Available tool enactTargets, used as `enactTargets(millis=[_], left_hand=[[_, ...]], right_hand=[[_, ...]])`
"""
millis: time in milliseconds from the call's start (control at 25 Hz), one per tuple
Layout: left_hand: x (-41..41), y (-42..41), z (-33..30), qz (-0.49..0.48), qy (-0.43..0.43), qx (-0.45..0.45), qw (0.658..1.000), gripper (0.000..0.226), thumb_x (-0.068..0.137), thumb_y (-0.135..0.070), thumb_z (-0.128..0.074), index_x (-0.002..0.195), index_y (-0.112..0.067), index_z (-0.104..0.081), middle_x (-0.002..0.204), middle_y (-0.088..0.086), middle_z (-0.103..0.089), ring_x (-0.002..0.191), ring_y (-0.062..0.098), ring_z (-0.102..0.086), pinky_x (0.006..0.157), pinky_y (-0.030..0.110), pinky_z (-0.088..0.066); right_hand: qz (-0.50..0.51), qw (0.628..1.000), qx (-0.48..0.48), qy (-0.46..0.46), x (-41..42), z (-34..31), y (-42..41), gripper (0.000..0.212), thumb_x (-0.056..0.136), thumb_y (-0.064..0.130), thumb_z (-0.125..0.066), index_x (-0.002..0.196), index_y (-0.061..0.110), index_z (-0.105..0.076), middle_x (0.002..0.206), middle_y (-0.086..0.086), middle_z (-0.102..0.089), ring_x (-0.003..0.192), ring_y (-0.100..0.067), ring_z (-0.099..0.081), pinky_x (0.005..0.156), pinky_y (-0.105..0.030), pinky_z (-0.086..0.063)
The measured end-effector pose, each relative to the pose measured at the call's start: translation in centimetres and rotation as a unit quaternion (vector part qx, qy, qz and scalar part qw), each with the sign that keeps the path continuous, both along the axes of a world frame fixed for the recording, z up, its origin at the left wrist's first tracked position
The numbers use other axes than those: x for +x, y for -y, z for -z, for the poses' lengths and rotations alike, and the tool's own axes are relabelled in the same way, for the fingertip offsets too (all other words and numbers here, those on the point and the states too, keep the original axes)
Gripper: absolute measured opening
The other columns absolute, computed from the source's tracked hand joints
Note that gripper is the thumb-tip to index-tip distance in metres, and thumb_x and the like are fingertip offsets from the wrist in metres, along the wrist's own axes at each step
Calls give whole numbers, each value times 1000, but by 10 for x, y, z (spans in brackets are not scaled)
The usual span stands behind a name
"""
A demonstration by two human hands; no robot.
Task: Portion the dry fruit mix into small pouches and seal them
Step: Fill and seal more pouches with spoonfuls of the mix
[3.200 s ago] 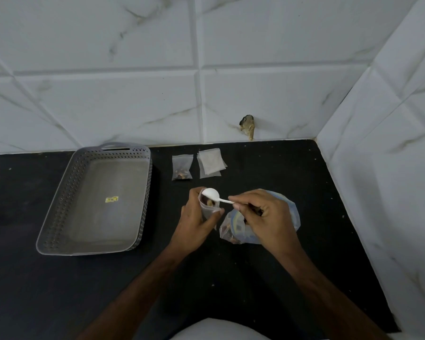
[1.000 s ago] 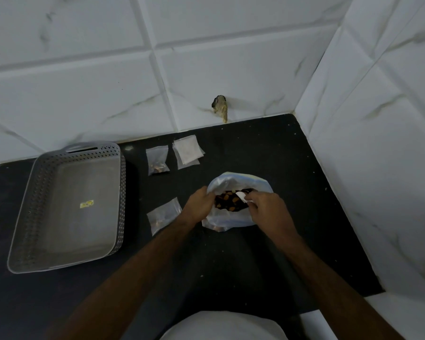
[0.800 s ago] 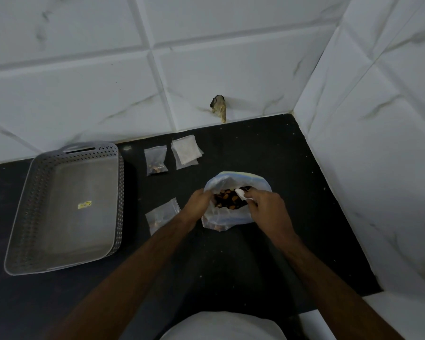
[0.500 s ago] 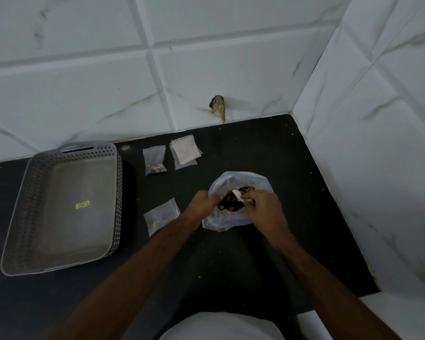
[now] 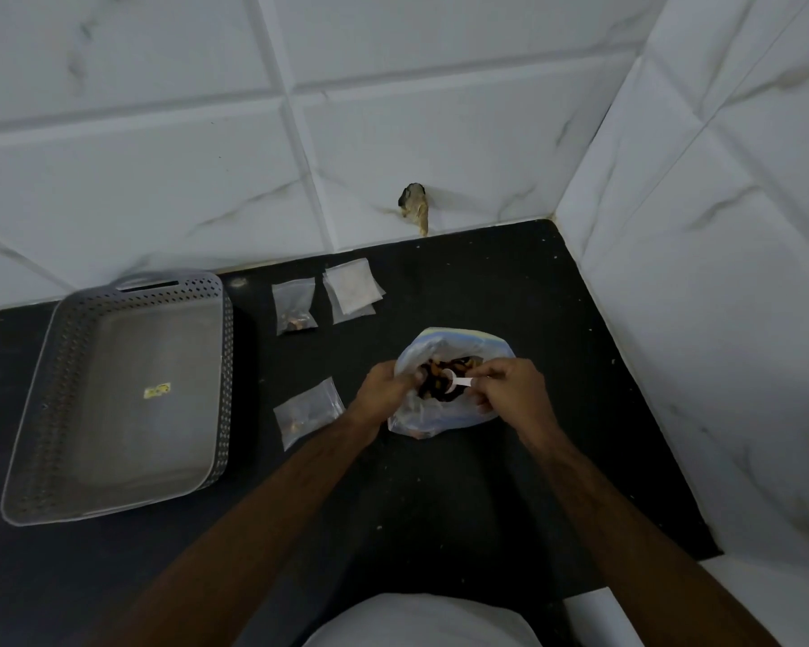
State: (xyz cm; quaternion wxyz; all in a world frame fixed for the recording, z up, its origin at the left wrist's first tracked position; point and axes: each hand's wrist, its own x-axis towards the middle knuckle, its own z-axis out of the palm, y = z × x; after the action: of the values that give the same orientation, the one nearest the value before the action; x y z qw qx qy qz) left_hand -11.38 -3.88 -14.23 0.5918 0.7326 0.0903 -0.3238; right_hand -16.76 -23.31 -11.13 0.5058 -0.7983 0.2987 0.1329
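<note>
A large clear bag [image 5: 454,415] of dark dry fruit mix [image 5: 433,389] lies open on the black counter. My left hand [image 5: 384,389] pinches the bag's left rim. My right hand [image 5: 510,392] holds a small white spoon [image 5: 456,380] with its bowl inside the bag's mouth, over the fruit. A small pouch [image 5: 308,410] with some mix in it lies flat to the left of my left hand. Another small filled pouch [image 5: 294,305] lies further back, next to a stack of empty pouches [image 5: 352,295].
A grey perforated basket [image 5: 118,394] with a yellow sticker stands on the left of the counter. White marble-tiled walls close the back and right side. A brownish chip [image 5: 414,207] marks the back wall. The counter's front edge is by my body.
The small pouch that my left hand held went down on the counter. My left hand took the big bag's rim and my right hand moved the spoon into the bag.
</note>
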Motion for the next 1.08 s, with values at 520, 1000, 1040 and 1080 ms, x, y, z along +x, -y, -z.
enactTargets(millis=[520,1000,1040,1080], left_hand=[[3,-7,-4,76,17,11,997,22,99,-12,-59,119,-14,-69,114,10,-72,106,23,-70,91,37,-58],[5,-7,-4,73,55,87,992,24,98,-19,-62,121,-16,-62,117,7,-67,102,18,-65,85,33,-55],[5,-7,-4,68,62,91,992,24,98,-21,-62,121,-15,-61,116,6,-66,101,17,-64,82,31,-54],[5,-8,-4,65,66,92,991,25,98,-23,-62,121,-15,-61,116,5,-65,101,17,-64,81,30,-54]], right_hand=[[216,922,318,-42,-6,6,-3,17,93,-5,-61,105,0,-72,98,-20,-76,74,-17,-73,68,-29,-58],[185,929,321,-26,-9,5,-1,24,96,-8,-54,111,-2,-71,103,-20,-73,85,-19,-70,73,-29,-59],[190,922,336,-28,-10,4,2,24,96,-8,-53,112,-3,-71,101,-19,-73,84,-19,-70,73,-29,-59],[192,917,349,-31,-11,3,4,24,96,-8,-52,112,-3,-70,99,-19,-74,83,-19,-69,72,-28,-59]])
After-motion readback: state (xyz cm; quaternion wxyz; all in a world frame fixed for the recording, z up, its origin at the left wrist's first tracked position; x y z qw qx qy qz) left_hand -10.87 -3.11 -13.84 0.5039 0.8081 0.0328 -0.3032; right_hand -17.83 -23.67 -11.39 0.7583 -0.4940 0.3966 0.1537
